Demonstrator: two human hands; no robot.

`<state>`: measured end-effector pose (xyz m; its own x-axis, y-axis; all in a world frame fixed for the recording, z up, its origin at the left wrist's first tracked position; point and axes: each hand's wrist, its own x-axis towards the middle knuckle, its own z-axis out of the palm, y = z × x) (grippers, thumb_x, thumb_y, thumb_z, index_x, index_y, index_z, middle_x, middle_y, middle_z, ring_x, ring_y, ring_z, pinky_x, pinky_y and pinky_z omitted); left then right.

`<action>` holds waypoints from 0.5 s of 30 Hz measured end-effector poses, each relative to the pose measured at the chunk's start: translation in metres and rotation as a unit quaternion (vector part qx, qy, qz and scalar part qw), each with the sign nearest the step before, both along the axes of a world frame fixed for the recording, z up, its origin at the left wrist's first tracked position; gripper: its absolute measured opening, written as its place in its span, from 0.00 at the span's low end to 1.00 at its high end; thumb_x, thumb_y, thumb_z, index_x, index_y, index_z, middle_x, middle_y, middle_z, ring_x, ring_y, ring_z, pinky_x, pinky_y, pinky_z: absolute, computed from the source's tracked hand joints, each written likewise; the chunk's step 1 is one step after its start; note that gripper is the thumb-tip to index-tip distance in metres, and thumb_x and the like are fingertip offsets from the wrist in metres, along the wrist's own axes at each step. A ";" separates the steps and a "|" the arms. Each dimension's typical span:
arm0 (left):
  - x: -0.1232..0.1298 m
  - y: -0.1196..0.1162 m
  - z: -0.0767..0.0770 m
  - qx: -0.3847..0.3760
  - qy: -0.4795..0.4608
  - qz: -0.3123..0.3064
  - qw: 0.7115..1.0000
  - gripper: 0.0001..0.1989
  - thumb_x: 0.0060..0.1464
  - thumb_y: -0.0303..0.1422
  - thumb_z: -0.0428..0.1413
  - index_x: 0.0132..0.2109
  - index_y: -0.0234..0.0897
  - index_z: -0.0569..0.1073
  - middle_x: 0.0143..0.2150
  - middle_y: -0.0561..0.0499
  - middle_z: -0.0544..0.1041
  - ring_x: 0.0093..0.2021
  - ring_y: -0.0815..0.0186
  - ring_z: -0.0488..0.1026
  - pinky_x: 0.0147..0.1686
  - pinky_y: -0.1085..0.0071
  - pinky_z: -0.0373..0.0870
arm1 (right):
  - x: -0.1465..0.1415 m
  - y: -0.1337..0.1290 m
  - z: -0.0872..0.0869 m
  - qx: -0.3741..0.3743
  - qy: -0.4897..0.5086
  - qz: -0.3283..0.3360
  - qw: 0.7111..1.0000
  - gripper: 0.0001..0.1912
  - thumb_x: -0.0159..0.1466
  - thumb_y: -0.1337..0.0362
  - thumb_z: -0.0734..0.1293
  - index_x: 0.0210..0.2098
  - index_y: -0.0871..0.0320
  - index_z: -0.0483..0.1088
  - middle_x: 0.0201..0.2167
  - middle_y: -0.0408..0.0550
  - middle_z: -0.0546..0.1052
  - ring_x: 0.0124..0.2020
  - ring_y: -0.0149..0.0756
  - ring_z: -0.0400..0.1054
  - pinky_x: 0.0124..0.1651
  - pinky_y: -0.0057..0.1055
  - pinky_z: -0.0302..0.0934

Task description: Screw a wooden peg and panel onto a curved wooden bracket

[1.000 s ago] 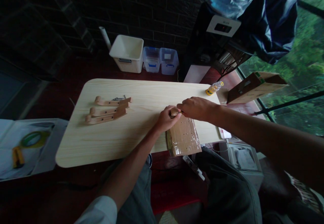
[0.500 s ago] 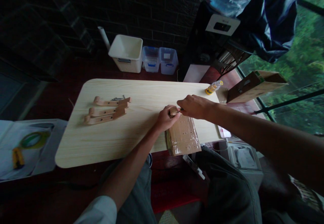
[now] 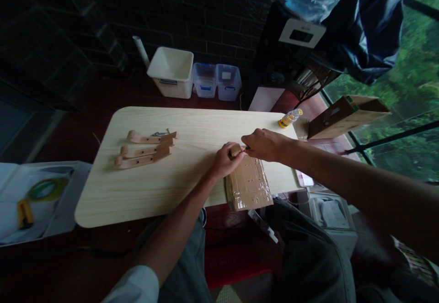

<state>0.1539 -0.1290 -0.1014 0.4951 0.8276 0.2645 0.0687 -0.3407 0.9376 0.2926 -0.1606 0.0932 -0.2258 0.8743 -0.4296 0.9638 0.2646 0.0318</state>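
My left hand is closed round a small wooden piece above the far end of a taped cardboard piece. Close beside it, my right hand is closed on a small dark tool whose tip meets the wooden piece; most of the tool is hidden in the fingers. Three curved wooden parts with dark holes lie at the left of the pale table. Some small metal items lie by the uppermost part.
A clear bottle with yellow ends stands at the table's far right corner. Beyond the table are a white bin and two clear boxes. A cardboard box stands at right, an open white container at left.
My right hand has shifted very slightly to the right. My left hand still holds the wooden piece in the same place.
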 end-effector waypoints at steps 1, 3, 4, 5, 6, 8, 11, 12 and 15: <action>0.000 0.000 0.000 0.000 0.000 -0.002 1.000 0.06 0.59 0.32 0.61 0.44 0.39 0.77 0.45 0.46 0.81 0.45 0.61 0.78 0.51 0.61 0.76 | 0.000 0.000 0.000 -0.001 0.001 0.000 1.000 0.11 0.69 0.65 0.65 0.47 0.60 0.77 0.32 0.53 0.79 0.34 0.40 0.74 0.36 0.36 0.57; 0.000 0.001 0.000 0.001 0.001 -0.004 1.000 0.05 0.58 0.32 0.61 0.43 0.39 0.77 0.45 0.46 0.81 0.45 0.61 0.78 0.50 0.61 0.76 | 0.000 0.000 0.000 -0.001 0.001 0.000 1.000 0.11 0.69 0.65 0.65 0.46 0.60 0.77 0.32 0.53 0.78 0.34 0.40 0.74 0.36 0.36 0.57; 0.000 0.001 0.000 0.001 0.001 -0.004 1.000 0.05 0.58 0.32 0.61 0.43 0.39 0.77 0.45 0.46 0.81 0.45 0.61 0.78 0.50 0.61 0.76 | 0.000 0.000 0.000 -0.001 0.002 -0.001 1.000 0.11 0.69 0.65 0.65 0.46 0.60 0.77 0.32 0.53 0.78 0.34 0.40 0.74 0.36 0.36 0.57; 0.000 0.001 0.000 0.002 0.002 -0.005 1.000 0.05 0.58 0.31 0.61 0.43 0.39 0.77 0.45 0.46 0.81 0.45 0.61 0.78 0.50 0.61 0.76 | 0.000 0.000 0.000 -0.001 0.003 -0.001 1.000 0.10 0.69 0.65 0.65 0.46 0.61 0.77 0.32 0.53 0.78 0.34 0.40 0.74 0.36 0.36 0.56; 0.000 0.001 0.000 0.002 0.002 -0.005 1.000 0.06 0.58 0.31 0.61 0.43 0.39 0.77 0.45 0.46 0.81 0.45 0.61 0.78 0.50 0.61 0.76 | 0.000 0.001 0.000 0.000 0.004 -0.001 1.000 0.10 0.68 0.65 0.66 0.46 0.61 0.77 0.32 0.53 0.78 0.34 0.40 0.74 0.36 0.36 0.57; 0.000 0.002 0.000 0.003 0.002 -0.007 1.000 0.06 0.58 0.31 0.61 0.43 0.39 0.77 0.45 0.46 0.81 0.46 0.61 0.78 0.50 0.61 0.76 | 0.000 0.001 0.000 0.000 0.006 -0.001 1.000 0.10 0.68 0.65 0.66 0.46 0.61 0.77 0.31 0.53 0.78 0.33 0.40 0.74 0.36 0.36 0.57; -0.001 0.002 0.000 0.003 0.004 -0.008 1.000 0.06 0.57 0.31 0.61 0.43 0.39 0.77 0.45 0.47 0.81 0.46 0.61 0.78 0.50 0.61 0.76 | 0.001 0.002 -0.002 -0.002 0.010 0.001 1.000 0.10 0.68 0.65 0.66 0.45 0.61 0.77 0.31 0.52 0.78 0.33 0.39 0.74 0.36 0.36 0.57; -0.001 0.002 0.000 0.002 0.006 -0.007 1.000 0.06 0.57 0.31 0.61 0.43 0.39 0.77 0.45 0.47 0.81 0.46 0.60 0.78 0.50 0.61 0.76 | 0.001 0.002 -0.002 -0.003 0.011 0.000 1.000 0.10 0.68 0.65 0.66 0.45 0.61 0.77 0.31 0.52 0.78 0.33 0.39 0.74 0.36 0.36 0.57; -0.001 0.002 0.001 0.003 0.008 -0.006 1.000 0.06 0.58 0.31 0.61 0.43 0.39 0.77 0.45 0.46 0.81 0.46 0.60 0.79 0.51 0.60 0.76 | 0.001 0.003 -0.003 -0.003 0.012 -0.004 1.000 0.09 0.68 0.66 0.66 0.45 0.61 0.77 0.32 0.53 0.78 0.33 0.38 0.74 0.36 0.36 0.56</action>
<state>0.1528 -0.1274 -0.1006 0.5092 0.8200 0.2613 0.0785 -0.3466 0.9347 0.2936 -0.1581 0.0899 -0.2295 0.8735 -0.4294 0.9662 0.2577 0.0077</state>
